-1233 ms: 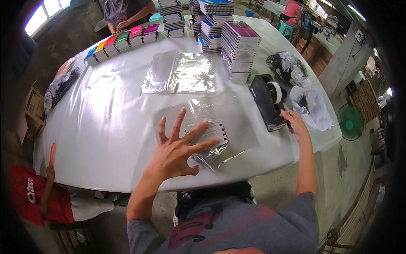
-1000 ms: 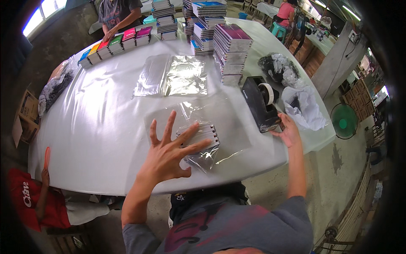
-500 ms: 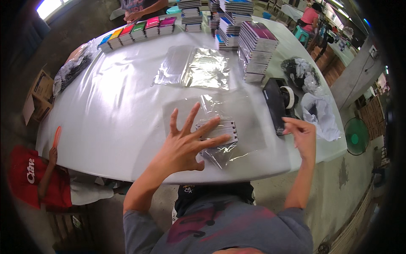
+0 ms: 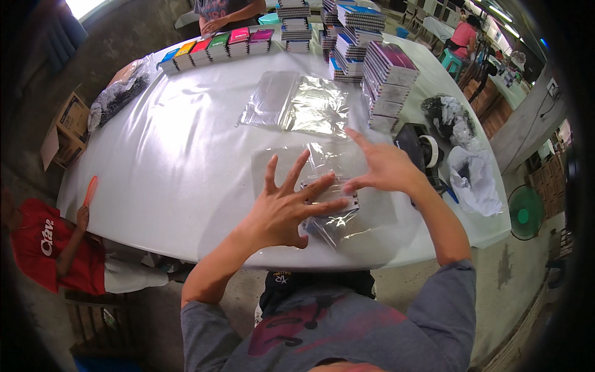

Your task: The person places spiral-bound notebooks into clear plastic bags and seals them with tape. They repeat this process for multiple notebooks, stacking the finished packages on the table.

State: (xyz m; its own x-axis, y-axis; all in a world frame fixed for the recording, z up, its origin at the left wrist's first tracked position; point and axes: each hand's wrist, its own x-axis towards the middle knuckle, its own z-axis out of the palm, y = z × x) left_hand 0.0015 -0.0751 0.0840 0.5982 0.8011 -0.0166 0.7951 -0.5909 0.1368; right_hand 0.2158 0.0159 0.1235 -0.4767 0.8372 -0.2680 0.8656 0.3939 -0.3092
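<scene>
In front of me on the white-covered table (image 4: pixel 155 186) lies a small stack of spiral notebooks (image 4: pixel 338 215) inside clear plastic film (image 4: pixel 325 152). My left hand (image 4: pixel 282 208) is spread over the stack, its fingertips on the wrapped top. Coming in from the right, my right hand (image 4: pixel 390 168) has its thumb at the stack's right edge and its fingers stretched apart. Whether a bit of tape is on the thumb cannot be made out. Right of that hand stands a black tape dispenser (image 4: pixel 409 137) with a white tape roll (image 4: pixel 429 150), partly hidden by my forearm.
Clear plastic sheets (image 4: pixel 269 99) lie beyond the stack. Tall notebook piles (image 4: pixel 387 80) and a row of coloured notebooks (image 4: pixel 218 47) stand farther back. Crumpled plastic bags (image 4: pixel 474 180) sit at right. A person in red (image 4: pixel 62 248) holds an orange object (image 4: pixel 91 191) at left.
My right hand has left the tape dispenser and moved left to the wrapped notebooks, its fingers now spread. My left hand stays on the stack. The view has shifted slightly.
</scene>
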